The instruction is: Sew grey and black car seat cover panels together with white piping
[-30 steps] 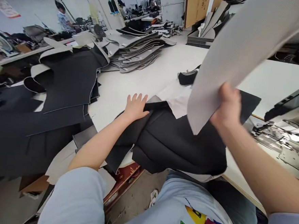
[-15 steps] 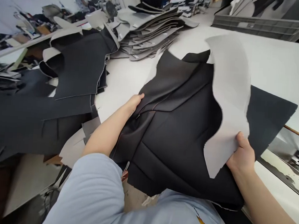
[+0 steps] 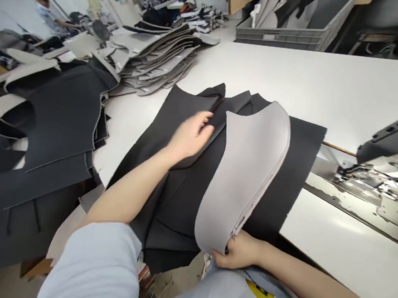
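Note:
A large black sheet piece (image 3: 185, 189), with seams and a grey backing, lies over the front of the white table in loose folds. One side is turned over, so its curved light-grey underside (image 3: 245, 170) faces up. At the near end of that grey strip, my right hand (image 3: 237, 250) is closed on the edge, thumb on top. Over the upper middle of the black material is my left hand (image 3: 191, 137), thumb apart from the fingers, with nothing visible in it. Whether its fingertips touch the material I cannot tell.
A sewing machine (image 3: 384, 171) stands at the right. Black panels (image 3: 65, 108) are heaped at the left, behind them a stack of grey-backed pieces (image 3: 157, 57). A grey crate (image 3: 278, 36) sits at the table's back. One person (image 3: 48, 16) is far off at the left.
My left hand has let go of the piece's left edge and moved over its middle. My right hand has come nearer my body with the grey-backed edge. The view has swung right.

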`<state>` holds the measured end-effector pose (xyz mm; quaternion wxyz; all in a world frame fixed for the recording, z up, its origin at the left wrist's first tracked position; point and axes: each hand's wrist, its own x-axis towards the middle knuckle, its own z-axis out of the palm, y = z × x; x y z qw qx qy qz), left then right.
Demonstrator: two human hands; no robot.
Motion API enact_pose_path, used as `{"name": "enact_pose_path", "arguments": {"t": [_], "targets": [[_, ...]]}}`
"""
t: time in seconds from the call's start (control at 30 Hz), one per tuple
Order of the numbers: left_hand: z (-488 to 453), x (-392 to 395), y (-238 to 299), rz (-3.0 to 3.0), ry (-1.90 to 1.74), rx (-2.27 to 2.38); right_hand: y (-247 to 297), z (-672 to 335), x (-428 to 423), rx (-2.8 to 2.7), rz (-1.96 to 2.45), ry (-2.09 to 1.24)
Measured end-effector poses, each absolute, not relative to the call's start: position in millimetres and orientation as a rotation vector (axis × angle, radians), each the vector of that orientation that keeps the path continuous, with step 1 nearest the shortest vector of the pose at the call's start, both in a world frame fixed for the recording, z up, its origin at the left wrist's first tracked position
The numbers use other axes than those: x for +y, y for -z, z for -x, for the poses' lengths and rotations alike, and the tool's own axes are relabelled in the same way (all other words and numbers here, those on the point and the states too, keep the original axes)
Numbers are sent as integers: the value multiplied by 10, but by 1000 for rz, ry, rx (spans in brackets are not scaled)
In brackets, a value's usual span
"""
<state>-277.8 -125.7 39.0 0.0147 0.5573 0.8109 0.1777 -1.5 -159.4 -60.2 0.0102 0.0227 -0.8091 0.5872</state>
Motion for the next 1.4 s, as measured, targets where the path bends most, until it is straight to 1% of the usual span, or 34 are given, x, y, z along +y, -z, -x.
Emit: {"name": "enact_pose_path", "arguments": {"t": [0.03,0.07,0.1,0.17,0.2,0.23,0.27,0.3,0.37,0.43,0.53,0.6,0.7,0.77,0.83,0.93,1.0,1.13,1.2,1.3,1.4], "targets": [[2606,-1027,-284,-1717,-418,2421,615,14,-1616,-2486,-94,-1925],[2445,-822,-150,-1649,-262,2372,616,-3,-1620,-2401,-135,-2087],[2302,-658,-6,-1576,-147,2392,607,-38,-1611,-2241,-167,-2317],[2086,-476,256,-1635,-138,2461,580,-153,-1576,-1629,-76,-2800],[2014,-461,353,-1708,-195,2475,569,-223,-1556,-1240,59,-2932],[1963,-488,421,-1800,-264,2453,561,-290,-1534,-878,222,-2959],[1929,-548,463,-1882,-312,2405,555,-347,-1510,-594,369,-2918],[1907,-628,483,-1946,-331,2352,547,-389,-1481,-403,479,-2858],[1882,-804,481,-2030,-320,2275,517,-417,-1392,-242,597,-2792],[1863,-951,463,-2062,-305,2241,464,-385,-1252,-247,653,-2737],[1833,-1083,463,-2059,-388,2228,354,-311,-990,-358,697,-2541],[1819,-1124,480,-2066,-473,2195,276,-285,-856,-433,680,-2407],[1809,-1140,491,-2052,-522,2165,190,-265,-781,-563,588,-2352],[1806,-1130,480,-1978,-474,2224,183,-235,-765,-597,617,-2354],[1802,-1116,460,-1890,-372,2275,214,-189,-724,-582,745,-2348],[1790,-1101,441,-1829,-234,2253,258,-137,-637,-652,885,-2337],[1781,-1096,443,-1822,-200,2235,243,-149,-629,-900,851,-2237],[1769,-1089,435,-1766,-173,2257,218,-293,-808,-1492,660,-1886],[1766,-1096,389,-1736,-149,2255,278,-385,-934,-1669,694,-1724],[1755,-1147,273,-1750,-175,2238,420,-504,-1064,-1624,936,-1552],[1735,-1251,176,-1684,-218,2238,523,-630,-1137,-1489,1026,-1579]]}}
